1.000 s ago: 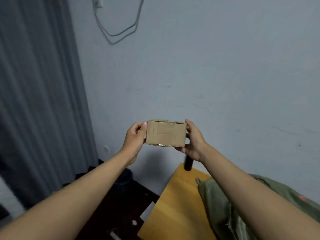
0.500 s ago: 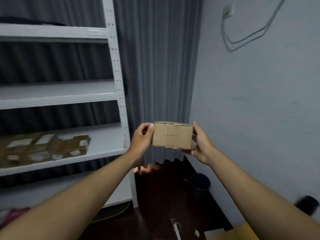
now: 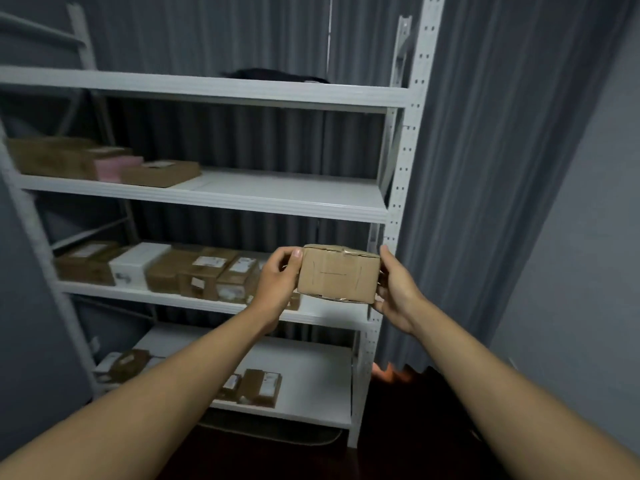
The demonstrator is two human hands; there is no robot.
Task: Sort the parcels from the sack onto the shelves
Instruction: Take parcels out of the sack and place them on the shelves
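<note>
Both hands (image 3: 277,282) grip parcel (image 3: 337,273) — shelves (image 3: 242,202) (seemingly) part-filled.

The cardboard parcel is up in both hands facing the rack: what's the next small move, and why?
Probably ease the parcel forward onto the bare right end of the shelf just behind it. The left hand and right hand hold it at that level, boxes fill the shelf's left part, and the right end shows free surface.

curtain (image 3: 485,168): grey, pleated, hanging behind and to the right of the rack
wall (image 3: 588,220): pale grey, plain, at far right
floor (image 3: 415,427): dark, under the curtain's hem
orange patch (image 3: 389,370): small bright spot at the hem, too blurred to identify
</note>
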